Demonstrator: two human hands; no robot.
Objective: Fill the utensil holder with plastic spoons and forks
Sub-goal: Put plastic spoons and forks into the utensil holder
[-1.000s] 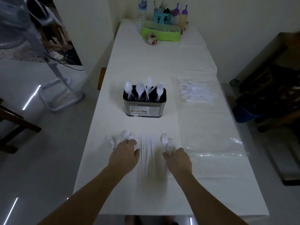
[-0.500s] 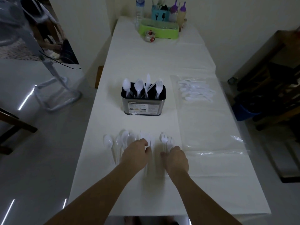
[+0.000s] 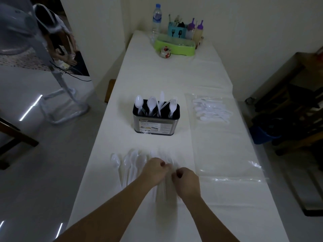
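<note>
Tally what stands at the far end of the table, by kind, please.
Water bottle: 1
Purple-capped squeeze bottles: 2
Teal caddy: 1
Green tray: 1
Small round pot: 1
Total: 6

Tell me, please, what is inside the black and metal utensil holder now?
Inside the utensil holder stand two white spoons, one knife and forks, heads up. Their handles' lower parts are hidden by the holder's wall.
</note>
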